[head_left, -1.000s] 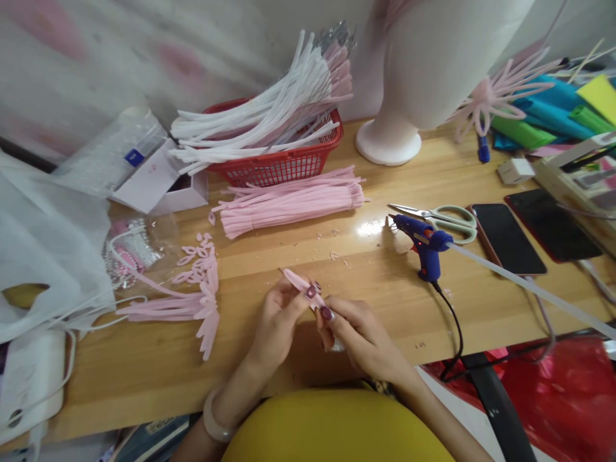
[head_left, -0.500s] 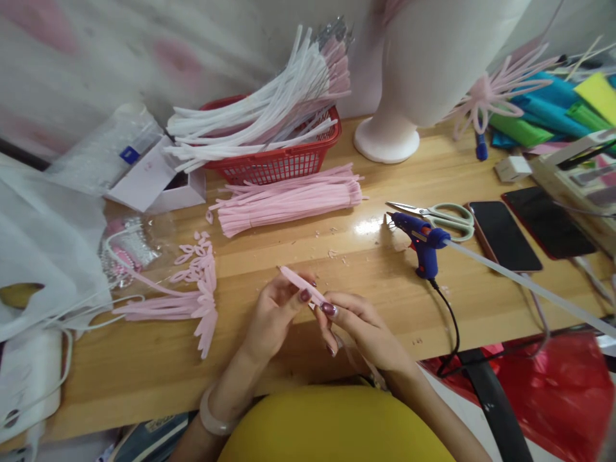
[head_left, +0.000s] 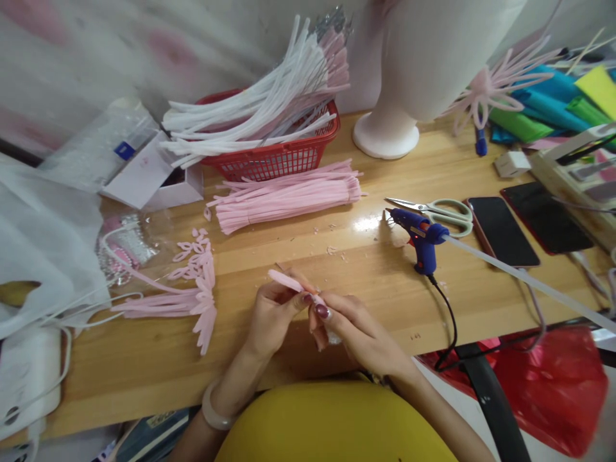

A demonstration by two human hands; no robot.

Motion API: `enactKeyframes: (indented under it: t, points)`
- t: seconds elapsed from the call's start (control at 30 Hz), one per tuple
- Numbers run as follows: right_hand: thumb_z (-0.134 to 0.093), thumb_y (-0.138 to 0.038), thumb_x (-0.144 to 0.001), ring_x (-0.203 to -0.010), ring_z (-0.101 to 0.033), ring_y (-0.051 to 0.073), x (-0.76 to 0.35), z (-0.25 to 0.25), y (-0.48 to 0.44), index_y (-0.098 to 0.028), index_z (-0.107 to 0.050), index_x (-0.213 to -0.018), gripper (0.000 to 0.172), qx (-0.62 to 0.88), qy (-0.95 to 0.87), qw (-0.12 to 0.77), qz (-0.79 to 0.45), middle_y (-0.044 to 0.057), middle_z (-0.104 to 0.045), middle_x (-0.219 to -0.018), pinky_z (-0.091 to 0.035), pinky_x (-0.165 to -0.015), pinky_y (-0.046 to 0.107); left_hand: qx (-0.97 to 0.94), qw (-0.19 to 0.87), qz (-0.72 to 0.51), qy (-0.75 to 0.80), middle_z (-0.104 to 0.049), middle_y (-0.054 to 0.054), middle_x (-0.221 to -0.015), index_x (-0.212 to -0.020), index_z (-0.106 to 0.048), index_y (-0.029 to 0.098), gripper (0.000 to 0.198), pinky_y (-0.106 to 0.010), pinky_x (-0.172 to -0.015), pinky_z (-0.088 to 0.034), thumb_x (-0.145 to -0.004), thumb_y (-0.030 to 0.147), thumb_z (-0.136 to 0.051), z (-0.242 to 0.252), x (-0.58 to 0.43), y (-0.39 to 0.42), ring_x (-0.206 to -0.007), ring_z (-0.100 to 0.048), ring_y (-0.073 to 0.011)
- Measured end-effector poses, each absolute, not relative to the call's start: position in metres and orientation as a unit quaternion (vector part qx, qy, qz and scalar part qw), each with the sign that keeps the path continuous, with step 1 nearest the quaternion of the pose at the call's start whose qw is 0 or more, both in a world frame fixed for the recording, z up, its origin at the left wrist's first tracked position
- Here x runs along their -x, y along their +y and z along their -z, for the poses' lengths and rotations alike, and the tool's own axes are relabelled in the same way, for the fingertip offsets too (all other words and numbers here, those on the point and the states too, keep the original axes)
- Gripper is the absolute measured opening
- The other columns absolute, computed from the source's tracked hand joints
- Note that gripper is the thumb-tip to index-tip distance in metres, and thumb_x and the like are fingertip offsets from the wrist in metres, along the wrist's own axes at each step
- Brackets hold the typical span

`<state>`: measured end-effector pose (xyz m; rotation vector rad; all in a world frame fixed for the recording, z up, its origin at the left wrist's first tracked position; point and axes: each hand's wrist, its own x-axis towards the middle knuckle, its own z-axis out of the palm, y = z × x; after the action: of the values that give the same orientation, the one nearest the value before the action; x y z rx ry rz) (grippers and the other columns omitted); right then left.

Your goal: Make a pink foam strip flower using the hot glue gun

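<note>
Between my two hands is a pink pipe cleaner (head_left: 285, 280), its fuzzy end sticking out past the left fingers toward the upper left. My left hand (head_left: 275, 317) pinches it with thumb and fingers. Close against it, my right hand (head_left: 353, 324) grips the same piece, thumb on top; the part inside the fingers is hidden. To the left lie pink pipe cleaner pieces (head_left: 206, 308), some bent into small loops and leaf shapes. Beyond my hands rests a thick bundle of pink pipe cleaners (head_left: 289, 202).
A red basket (head_left: 274, 163) of white and pink pipe cleaners stands at the back, beside a white mannequin head (head_left: 387, 138). On the right are a blue glue gun (head_left: 423, 240) with its cord, scissors (head_left: 450, 215) and a phone (head_left: 503, 231). A white box (head_left: 139, 170) sits back left.
My hands have drawn closer together around the pink pipe cleaner. Its protruding end has shifted left and lies flatter. The view has tilted slightly.
</note>
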<state>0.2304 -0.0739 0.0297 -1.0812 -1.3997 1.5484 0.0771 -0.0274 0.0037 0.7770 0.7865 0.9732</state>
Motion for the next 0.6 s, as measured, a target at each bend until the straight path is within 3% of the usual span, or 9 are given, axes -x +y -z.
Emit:
enactKeyframes:
  t: [0.17,0.4,0.6]
  points:
    - [-0.037,-0.036,-0.105,-0.067,-0.055,0.012,-0.229,-0.028,-0.074,-0.020,-0.057,-0.079,0.037,0.432,-0.580,0.379,-0.577,-0.002,-0.059,-0.070,-0.041,-0.068,0.026,-0.302,0.783,-0.429,0.334,-0.061,0.002,-0.055,-0.065,-0.076,0.019,0.021,-0.018,-0.037,-0.043,-0.066,0.037,-0.088,-0.010,-0.080,-0.029,-0.039,-0.049,-0.0060]
    - [-0.040,-0.032,-0.103,-0.067,-0.054,0.014,-0.224,-0.022,-0.074,-0.021,-0.055,-0.071,0.037,0.394,-0.499,0.427,-0.643,-0.002,-0.057,-0.065,-0.042,-0.074,0.029,-0.267,0.811,-0.427,0.296,-0.062,0.003,-0.066,-0.074,-0.076,0.022,0.019,-0.020,-0.036,-0.049,-0.068,0.037,-0.086,-0.011,-0.083,-0.035,-0.042,-0.056,-0.0081]
    - [-0.046,-0.035,-0.100,-0.052,-0.046,0.011,-0.219,-0.015,-0.073,-0.019,-0.055,-0.067,0.037,0.352,-0.420,0.479,-0.685,-0.004,-0.051,-0.054,-0.039,-0.058,0.026,-0.364,0.726,-0.489,0.319,-0.063,0.001,-0.073,-0.073,-0.077,0.021,0.014,-0.026,-0.066,-0.057,-0.071,0.033,-0.085,-0.004,-0.076,-0.037,-0.066,-0.063,-0.0120]
